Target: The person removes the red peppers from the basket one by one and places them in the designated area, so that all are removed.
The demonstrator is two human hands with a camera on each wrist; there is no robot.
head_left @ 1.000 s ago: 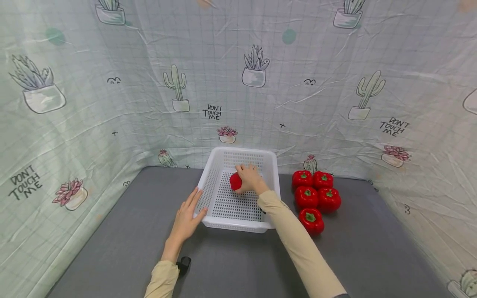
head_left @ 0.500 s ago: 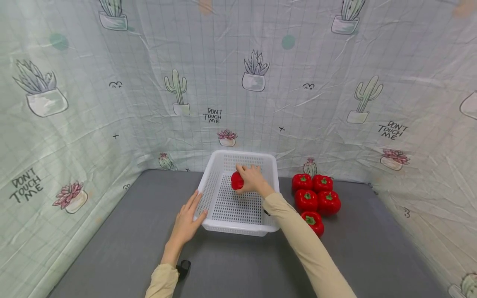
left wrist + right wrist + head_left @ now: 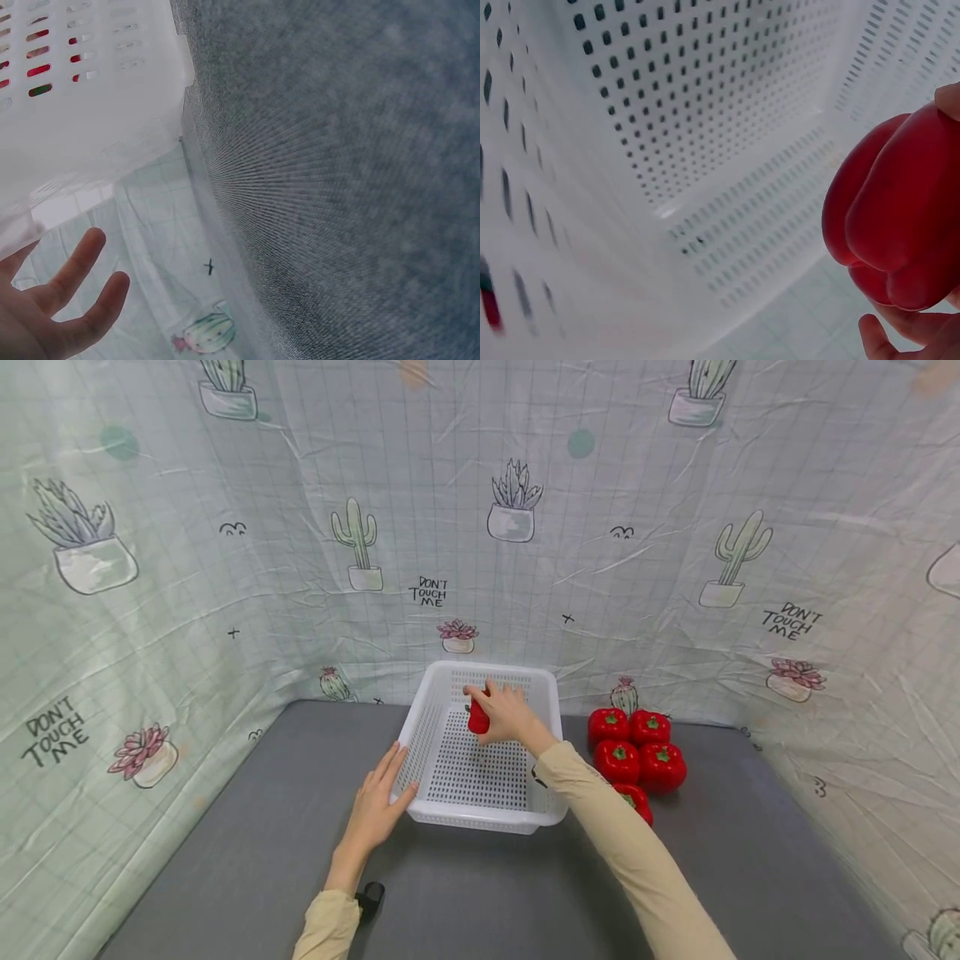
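Observation:
My right hand (image 3: 512, 714) grips a red bell pepper (image 3: 900, 217) above the floor of a white perforated basket (image 3: 483, 821). In the head view the pepper's green stem points left, and the hand covers much of its right side. The right wrist view shows its lobed bottom, with fingers above and below it. My left hand (image 3: 377, 799) rests on the basket's left rim near the front corner, fingers extended. In the left wrist view, two fingers (image 3: 79, 262) of that hand stand spread beside the basket's outer wall.
Several red bell peppers (image 3: 617, 762) stand grouped on the grey table (image 3: 247, 843) right of the basket. My right sleeve (image 3: 622, 843) partly covers the nearest one. A cactus-print curtain (image 3: 480, 510) rises behind and along both sides of the table.
In my right hand the bell pepper has turned, so its green stem now shows at the left. That hand has shifted slightly right and up. The left hand stays on the rim.

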